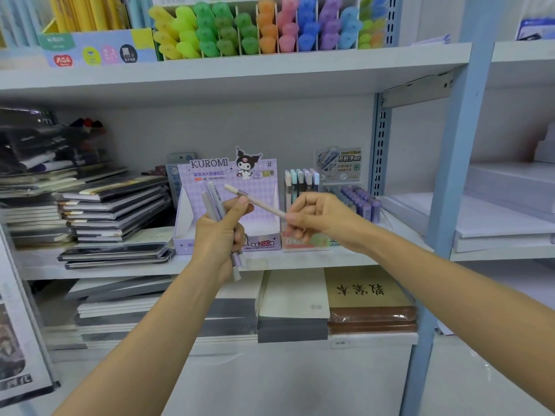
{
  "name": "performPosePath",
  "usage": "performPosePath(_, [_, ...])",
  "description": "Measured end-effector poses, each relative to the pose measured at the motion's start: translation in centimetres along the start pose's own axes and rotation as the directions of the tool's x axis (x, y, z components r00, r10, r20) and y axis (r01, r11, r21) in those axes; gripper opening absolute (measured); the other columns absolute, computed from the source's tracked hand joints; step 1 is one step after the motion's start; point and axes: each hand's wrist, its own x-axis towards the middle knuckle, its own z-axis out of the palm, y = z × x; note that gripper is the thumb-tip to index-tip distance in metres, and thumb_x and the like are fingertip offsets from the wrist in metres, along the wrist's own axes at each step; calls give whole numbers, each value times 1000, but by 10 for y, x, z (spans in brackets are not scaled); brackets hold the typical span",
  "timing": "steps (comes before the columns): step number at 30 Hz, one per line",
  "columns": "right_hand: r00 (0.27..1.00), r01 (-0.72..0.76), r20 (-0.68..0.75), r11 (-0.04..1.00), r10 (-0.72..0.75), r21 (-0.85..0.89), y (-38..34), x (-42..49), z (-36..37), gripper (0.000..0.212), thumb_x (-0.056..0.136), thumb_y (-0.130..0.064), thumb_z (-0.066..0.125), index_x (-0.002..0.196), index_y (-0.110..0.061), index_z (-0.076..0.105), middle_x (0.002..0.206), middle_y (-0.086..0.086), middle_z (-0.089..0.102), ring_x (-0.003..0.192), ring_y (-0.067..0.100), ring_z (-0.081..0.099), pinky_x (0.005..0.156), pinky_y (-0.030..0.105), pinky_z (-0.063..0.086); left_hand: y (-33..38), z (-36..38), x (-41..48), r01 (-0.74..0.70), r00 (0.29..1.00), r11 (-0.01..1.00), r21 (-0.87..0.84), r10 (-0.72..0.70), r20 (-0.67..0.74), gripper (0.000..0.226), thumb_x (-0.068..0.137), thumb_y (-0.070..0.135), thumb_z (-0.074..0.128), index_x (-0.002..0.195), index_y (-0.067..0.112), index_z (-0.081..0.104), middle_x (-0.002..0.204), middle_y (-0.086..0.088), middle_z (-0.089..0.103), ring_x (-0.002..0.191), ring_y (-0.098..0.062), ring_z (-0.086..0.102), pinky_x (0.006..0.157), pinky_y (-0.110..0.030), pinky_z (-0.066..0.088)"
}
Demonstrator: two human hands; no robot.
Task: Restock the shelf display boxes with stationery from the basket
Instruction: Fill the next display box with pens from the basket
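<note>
Both forearms reach in from the bottom edge, meeting in front of the middle shelf (300, 261)

Left hand (222, 235): fist closed round a bundle of slim grey-lilac sticks (213, 199), held roughly upright; upper ends stand above the thumb, lower ends poke out under the fist. Exact count not readable, at least three

Right hand (315, 217): fingers curled, pinching one pale stick (258, 202) by its lower end. Stick is tilted, free end pointing up and left, passing just over the left thumb. Whether it touches the thumb: cannot tell

Task target: purple KUROMI display box (261, 183) stands on the middle shelf directly behind both hands, open front facing the camera. All sticks are in hand, in front of the box, none inside it

Just right of it: a smaller box of pastel-capped tubes (301, 186), then a tray of purple tubes (359, 199)
Left on the same shelf: stacked dark notebooks (114, 211)
Shelf above: rows of coloured highlighters (255, 28), yellow through blue
</note>
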Motion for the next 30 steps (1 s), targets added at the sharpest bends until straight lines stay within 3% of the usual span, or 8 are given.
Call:
performPosePath(3, [993, -41, 106, 999, 44, -36, 0, -3, 6, 15, 88, -13, 68, 96, -4, 59, 89, 17, 74, 73, 22, 69, 67, 27, 58, 1, 4, -4, -23, 999, 999, 48, 22, 24, 8, 88, 23, 70, 85, 16, 68, 84, -3, 76, 35, -7, 29, 35, -16, 26])
performPosePath(5, [990, -50, 127, 995, 60, -84, -4, -4, 8, 16, 89, -15, 67, 97, -3, 60, 94, 18, 73, 80, 23, 70, 75, 31, 58, 1, 5, -6, -46, 997, 992, 120, 38, 66, 9, 88, 23, 69, 83, 16, 72, 73, -3, 72, 35, -8, 27, 35, -17, 25])
performPosePath(9, [988, 91, -109, 987, -106, -130, -17, 2, 14, 27, 93, -21, 62, 116, -7, 64, 95, 5, 71, 78, 12, 66, 67, 25, 56, 0, 10, -10, -80, 984, 961, 264, 33, 176, 13, 89, 23, 69, 86, 11, 72, 42, 8, 48, 34, -9, 26, 36, -17, 25])
performPosePath(14, [981, 149, -93, 964, -172, -219, -27, 6, 18, 18, 93, -17, 62, 109, -12, 69, 79, -18, 69, 73, -3, 62, 62, 12, 48, -4, 21, -15, -104, 955, 937, 333, 1, 296, 12, 91, 20, 67, 79, 17, 68, 50, -1, 40, 38, -10, 27, 35, -19, 26])
performPosePath(17, [945, 213, -205, 956, -253, -202, -32, 5, 10, 13, 96, -13, 57, 103, -13, 68, 80, -5, 69, 68, 4, 61, 60, 19, 50, -3, 21, -12, -32, 962, 955, 296, -52, 269, 12, 96, 25, 59, 90, 15, 56, 58, 3, 35, 40, -9, 23, 36, -19, 23])
performPosePath(21, [806, 279, -509, 953, -301, -121, -38, 13, -13, 14, 98, -10, 53, 104, -4, 64, 83, 8, 69, 64, 12, 61, 59, 24, 52, -1, 20, -7, 180, 939, 961, 208, -231, 256, 14, 94, 24, 36, 93, 15, 46, 58, 6, 38, 39, -8, 23, 36, -19, 21])
performPosePath(25, [729, 248, -617, 954, -297, -165, -34, 25, -35, 17, 98, -12, 54, 105, 0, 64, 85, 14, 68, 68, 16, 62, 61, 26, 55, -5, 20, -5, 120, 954, 958, 260, -184, 237, 15, 98, 15, 36, 89, 14, 47, 62, 3, 41, 41, -8, 26, 37, -19, 23])
performPosePath(30, [752, 152, -593, 952, -287, -267, -21, 38, -42, 15, 98, -11, 54, 103, -1, 65, 86, 16, 69, 71, 20, 64, 64, 26, 56, -12, 12, -4, 0, 943, 955, 296, -99, 318, 25, 104, 18, 42, 100, 9, 65, 65, 3, 56, 45, -9, 41, 42, -18, 33])
